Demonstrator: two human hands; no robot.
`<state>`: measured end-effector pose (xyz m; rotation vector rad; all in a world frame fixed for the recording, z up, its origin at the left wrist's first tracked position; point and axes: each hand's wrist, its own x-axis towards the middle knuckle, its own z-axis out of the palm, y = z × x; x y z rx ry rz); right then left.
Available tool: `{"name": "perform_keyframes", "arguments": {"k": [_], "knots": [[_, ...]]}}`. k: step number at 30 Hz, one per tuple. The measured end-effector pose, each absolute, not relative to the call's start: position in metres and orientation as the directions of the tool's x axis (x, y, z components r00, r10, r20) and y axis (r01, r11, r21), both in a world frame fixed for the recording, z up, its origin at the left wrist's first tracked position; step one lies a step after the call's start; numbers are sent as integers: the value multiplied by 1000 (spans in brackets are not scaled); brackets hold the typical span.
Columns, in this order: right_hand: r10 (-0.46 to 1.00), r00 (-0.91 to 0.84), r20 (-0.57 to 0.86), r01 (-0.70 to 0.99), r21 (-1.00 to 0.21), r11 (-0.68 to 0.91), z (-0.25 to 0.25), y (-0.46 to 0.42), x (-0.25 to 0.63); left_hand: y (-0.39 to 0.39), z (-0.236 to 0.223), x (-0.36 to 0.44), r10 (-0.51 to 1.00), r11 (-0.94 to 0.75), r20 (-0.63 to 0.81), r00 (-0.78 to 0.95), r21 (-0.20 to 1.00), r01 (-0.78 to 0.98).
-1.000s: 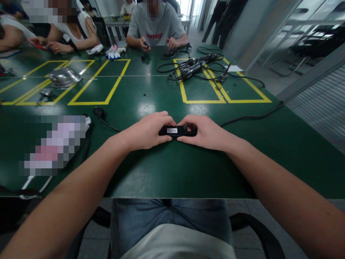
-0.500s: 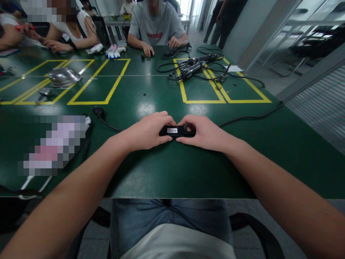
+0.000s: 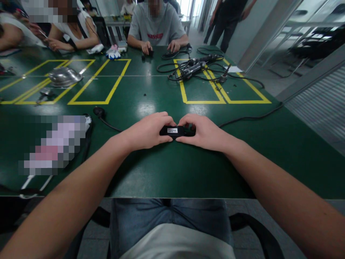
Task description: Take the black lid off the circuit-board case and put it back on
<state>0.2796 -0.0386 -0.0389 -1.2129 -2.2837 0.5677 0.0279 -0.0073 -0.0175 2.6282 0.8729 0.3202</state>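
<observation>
Near the front middle of the table, a small black power adapter (image 3: 172,131) with a white label lies between my two hands. My left hand (image 3: 147,131) grips its left part, with thumb in front and fingers behind. My right hand (image 3: 206,133) curls round the right end, its thumb and fingertips closed on the black piece there. The fingers partly hide both ends. A black plug (image 3: 99,112) rests to the left, and its cord runs behind my left wrist. Another black cord (image 3: 250,117) leads from behind my right hand to the table's right edge.
At left lies a blurred-out flat object (image 3: 58,144). Farther back are a metal bowl-like part (image 3: 64,76), a small metal part (image 3: 45,93), gloves (image 3: 113,53), and tangled tools with cables (image 3: 192,68). Yellow tape marks the green table (image 3: 172,176). Co-workers sit across and at left.
My hands and the adapter stay almost still, the right hand shifting very slightly left. Across the table, a person's hand has lowered a small dark object to the tabletop. A standing person has moved.
</observation>
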Motion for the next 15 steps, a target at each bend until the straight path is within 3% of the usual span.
{"name": "perform_keyframes", "arguments": {"k": [15], "knots": [[853,-475,218,637,-584,504,-43,-35,278,-7,-13,29,619,-748,90,780,370,550]]}}
